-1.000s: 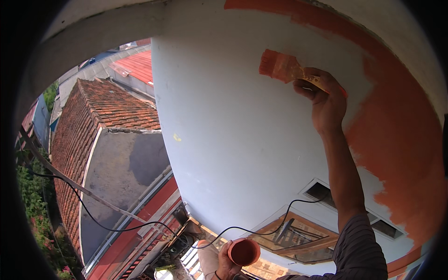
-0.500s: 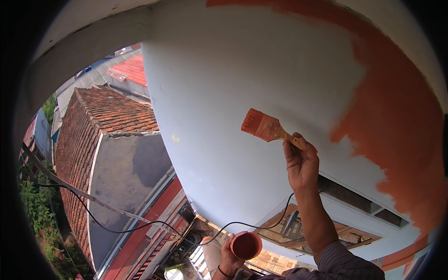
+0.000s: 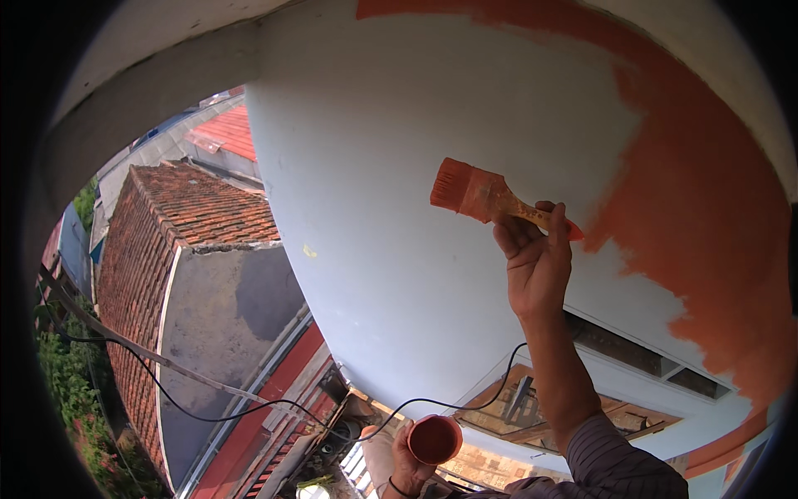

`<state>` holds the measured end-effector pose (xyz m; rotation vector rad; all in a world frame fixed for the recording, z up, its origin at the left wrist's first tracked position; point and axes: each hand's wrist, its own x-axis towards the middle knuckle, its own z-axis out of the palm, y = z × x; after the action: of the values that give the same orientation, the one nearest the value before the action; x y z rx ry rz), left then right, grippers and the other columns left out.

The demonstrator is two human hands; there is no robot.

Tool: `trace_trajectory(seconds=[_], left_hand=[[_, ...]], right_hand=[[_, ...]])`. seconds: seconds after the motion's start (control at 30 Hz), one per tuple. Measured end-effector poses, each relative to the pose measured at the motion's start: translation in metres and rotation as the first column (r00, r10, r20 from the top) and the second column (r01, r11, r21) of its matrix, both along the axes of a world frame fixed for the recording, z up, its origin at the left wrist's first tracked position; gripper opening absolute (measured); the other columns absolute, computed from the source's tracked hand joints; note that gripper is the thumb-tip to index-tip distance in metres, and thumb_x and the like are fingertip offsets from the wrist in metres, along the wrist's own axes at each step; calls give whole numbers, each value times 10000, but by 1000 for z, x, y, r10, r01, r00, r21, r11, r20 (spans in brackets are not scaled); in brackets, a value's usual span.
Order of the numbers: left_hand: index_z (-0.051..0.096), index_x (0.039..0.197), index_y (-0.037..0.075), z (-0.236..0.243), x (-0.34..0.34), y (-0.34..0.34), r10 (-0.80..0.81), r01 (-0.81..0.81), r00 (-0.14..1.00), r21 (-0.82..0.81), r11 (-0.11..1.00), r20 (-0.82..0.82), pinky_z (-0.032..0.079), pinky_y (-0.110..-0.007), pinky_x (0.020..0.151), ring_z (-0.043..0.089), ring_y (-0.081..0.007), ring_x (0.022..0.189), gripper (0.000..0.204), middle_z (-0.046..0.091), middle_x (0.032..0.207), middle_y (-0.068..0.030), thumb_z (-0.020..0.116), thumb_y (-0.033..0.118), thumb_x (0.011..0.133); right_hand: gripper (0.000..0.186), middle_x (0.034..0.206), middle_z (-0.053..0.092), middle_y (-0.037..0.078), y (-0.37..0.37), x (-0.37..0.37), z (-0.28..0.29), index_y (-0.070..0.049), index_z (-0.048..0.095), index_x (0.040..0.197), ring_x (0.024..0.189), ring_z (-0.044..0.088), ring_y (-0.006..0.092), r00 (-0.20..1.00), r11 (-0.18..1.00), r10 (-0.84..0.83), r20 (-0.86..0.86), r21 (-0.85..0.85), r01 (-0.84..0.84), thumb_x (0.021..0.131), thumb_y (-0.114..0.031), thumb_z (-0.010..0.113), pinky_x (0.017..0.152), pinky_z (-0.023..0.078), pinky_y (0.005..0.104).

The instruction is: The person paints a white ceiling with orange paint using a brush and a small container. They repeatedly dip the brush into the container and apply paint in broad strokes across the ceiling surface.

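Your R hand (image 3: pixel 539 270) grips the paintbrush (image 3: pixel 489 196) by its handle, prob. for control; your L hand (image 3: pixel 406 462) clasps the cup (image 3: pixel 456 449), mouth twd you, prob. for easy dipping.

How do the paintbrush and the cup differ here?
The paintbrush is flat with a slim handle; the cup is round and open-topped. The right hand holds the paintbrush up before the pale wall; the left hand holds the cup lower down. The paintbrush's handle is mostly yellowish; the cup looks reddish-brown. Both show reddish colouring.
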<state>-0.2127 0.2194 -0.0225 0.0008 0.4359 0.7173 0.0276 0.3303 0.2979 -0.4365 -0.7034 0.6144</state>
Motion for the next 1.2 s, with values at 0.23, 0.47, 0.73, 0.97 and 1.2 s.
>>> trace_trajectory(seconds=[0.23,0.47,0.73,0.97,1.2], left_hand=[[727,1238,61,3,-5,4,11,-11,1000,6,1000,-10,611,-551,999,721,-356,1180,485,754,1252,-148,553,482,1068],[721,1242,45,2,-6,8,41,-40,999,-45,998,20,611,-539,994,725,-352,1165,496,755,1229,-152,541,476,1076],[693,1298,1,-15,-5,8,72,-71,997,-48,996,28,606,-536,1011,718,-353,1180,558,736,1268,-170,534,487,1074],[661,1335,-32,-24,0,9,77,-76,997,-26,997,31,610,-533,1005,711,-366,1187,624,725,1279,-198,546,515,1057],[637,1362,-43,-28,-4,10,75,-74,993,-11,997,88,613,-534,1001,714,-373,1180,662,725,1270,-216,531,534,1056]], right_hand=[[248,1154,742,193,27,13,52,7,599,1171,1030,781,291,863,970,-231,450,179,167,1094,-218,668,914,683,395],[136,1215,765,152,60,17,108,2,696,1057,999,757,186,260,791,-609,750,545,278,987,-69,789,888,649,355],[209,1175,769,67,96,20,181,-61,761,1142,1085,725,150,-268,589,-778,568,808,2,944,-49,824,898,606,301],[273,1170,765,36,169,32,221,-65,750,1215,1077,715,144,-272,718,-605,748,661,220,955,-118,816,956,572,319],[127,1081,743,57,226,28,249,-10,724,1070,983,674,160,-144,729,-677,721,684,-4,960,-37,782,888,546,320]])
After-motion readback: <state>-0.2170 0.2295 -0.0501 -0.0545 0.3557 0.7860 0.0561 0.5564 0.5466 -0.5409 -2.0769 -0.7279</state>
